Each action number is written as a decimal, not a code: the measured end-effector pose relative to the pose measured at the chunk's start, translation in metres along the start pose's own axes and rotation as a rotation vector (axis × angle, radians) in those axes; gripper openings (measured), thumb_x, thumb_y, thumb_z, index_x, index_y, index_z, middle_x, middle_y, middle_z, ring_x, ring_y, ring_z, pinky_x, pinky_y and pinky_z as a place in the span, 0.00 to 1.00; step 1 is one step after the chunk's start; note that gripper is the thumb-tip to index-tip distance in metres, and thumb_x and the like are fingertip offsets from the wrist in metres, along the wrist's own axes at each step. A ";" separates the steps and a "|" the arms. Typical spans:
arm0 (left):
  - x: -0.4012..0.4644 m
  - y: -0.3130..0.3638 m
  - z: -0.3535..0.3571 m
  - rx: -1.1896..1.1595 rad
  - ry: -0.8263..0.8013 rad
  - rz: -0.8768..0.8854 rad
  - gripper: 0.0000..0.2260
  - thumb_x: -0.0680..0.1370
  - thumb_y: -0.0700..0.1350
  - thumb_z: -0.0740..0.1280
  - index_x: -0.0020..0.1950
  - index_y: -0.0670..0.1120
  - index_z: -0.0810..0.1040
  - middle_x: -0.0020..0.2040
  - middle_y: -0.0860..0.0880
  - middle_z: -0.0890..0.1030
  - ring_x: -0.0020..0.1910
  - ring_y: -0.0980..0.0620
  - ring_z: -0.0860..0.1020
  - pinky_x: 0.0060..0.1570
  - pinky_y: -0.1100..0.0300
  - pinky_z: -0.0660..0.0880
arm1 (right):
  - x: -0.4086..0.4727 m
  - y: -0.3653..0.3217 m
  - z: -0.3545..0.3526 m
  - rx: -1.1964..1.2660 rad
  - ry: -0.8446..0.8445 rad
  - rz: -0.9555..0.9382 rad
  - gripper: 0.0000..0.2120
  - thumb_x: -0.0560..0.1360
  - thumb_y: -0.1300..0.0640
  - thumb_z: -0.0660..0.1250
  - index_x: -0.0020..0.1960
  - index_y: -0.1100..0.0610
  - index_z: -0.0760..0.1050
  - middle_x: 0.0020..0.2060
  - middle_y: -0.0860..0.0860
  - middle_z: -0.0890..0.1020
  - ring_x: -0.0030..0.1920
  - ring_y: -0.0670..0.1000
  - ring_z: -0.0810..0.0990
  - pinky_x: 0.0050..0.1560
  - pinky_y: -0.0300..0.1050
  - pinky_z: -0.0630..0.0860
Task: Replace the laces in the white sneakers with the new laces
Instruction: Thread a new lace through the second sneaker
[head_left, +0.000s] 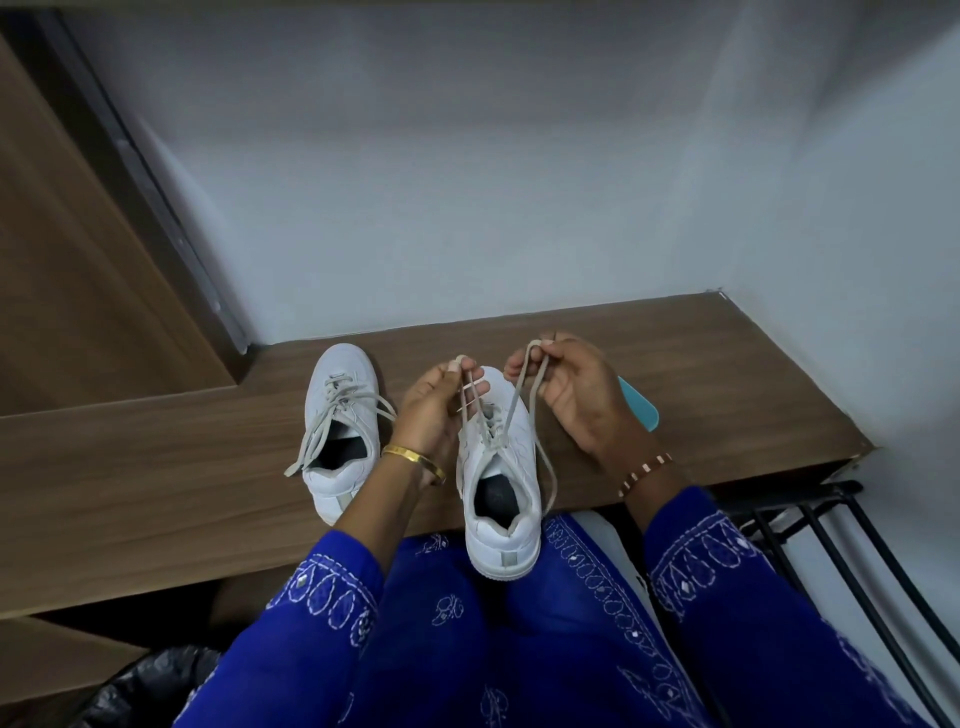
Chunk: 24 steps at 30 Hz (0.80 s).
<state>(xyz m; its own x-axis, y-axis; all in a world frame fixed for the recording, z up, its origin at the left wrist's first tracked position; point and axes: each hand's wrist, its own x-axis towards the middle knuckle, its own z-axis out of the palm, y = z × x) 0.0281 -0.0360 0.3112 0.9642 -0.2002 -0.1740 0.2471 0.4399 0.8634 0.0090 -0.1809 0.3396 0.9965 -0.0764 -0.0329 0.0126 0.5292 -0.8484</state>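
Two white sneakers lie on a wooden desk (156, 452). The left sneaker (340, 431) rests flat with its grey lace untied and trailing. The right sneaker (500, 499) hangs over the desk's front edge above my lap. My left hand (434, 410) pinches one strand of its grey lace (519, 400) near the toe. My right hand (576, 395) pinches the other strand, lifted in a loop. Both strands run down to the eyelets.
A light blue flat object (641, 408) lies on the desk behind my right hand. A white wall stands close behind the desk. A black metal rack (831, 535) is at the right, a black bag (145, 686) at the lower left.
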 end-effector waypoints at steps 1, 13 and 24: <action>0.002 -0.001 0.000 -0.004 0.007 -0.006 0.10 0.81 0.41 0.57 0.44 0.44 0.75 0.42 0.47 0.77 0.40 0.53 0.77 0.33 0.66 0.77 | 0.001 0.001 0.001 -0.027 -0.009 -0.002 0.14 0.77 0.68 0.53 0.35 0.63 0.70 0.29 0.56 0.80 0.35 0.53 0.79 0.48 0.48 0.76; 0.007 -0.012 0.012 0.347 -0.183 0.026 0.03 0.65 0.38 0.60 0.34 0.41 0.72 0.24 0.51 0.70 0.21 0.57 0.65 0.26 0.63 0.63 | 0.009 -0.019 0.024 -0.897 -0.135 -0.134 0.06 0.72 0.64 0.70 0.45 0.67 0.79 0.29 0.43 0.80 0.28 0.38 0.74 0.32 0.29 0.71; 0.007 -0.017 0.006 0.641 -0.179 0.184 0.11 0.80 0.39 0.58 0.45 0.43 0.80 0.26 0.50 0.70 0.24 0.60 0.67 0.30 0.65 0.66 | 0.020 -0.025 0.039 -1.061 -0.196 -0.164 0.08 0.71 0.59 0.72 0.38 0.63 0.78 0.24 0.45 0.77 0.21 0.43 0.72 0.24 0.35 0.70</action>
<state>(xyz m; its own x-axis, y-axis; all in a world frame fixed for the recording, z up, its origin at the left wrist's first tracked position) 0.0298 -0.0505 0.2984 0.9405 -0.3379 0.0359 -0.0783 -0.1127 0.9905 0.0317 -0.1627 0.3804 0.9861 0.1065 0.1275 0.1633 -0.4807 -0.8615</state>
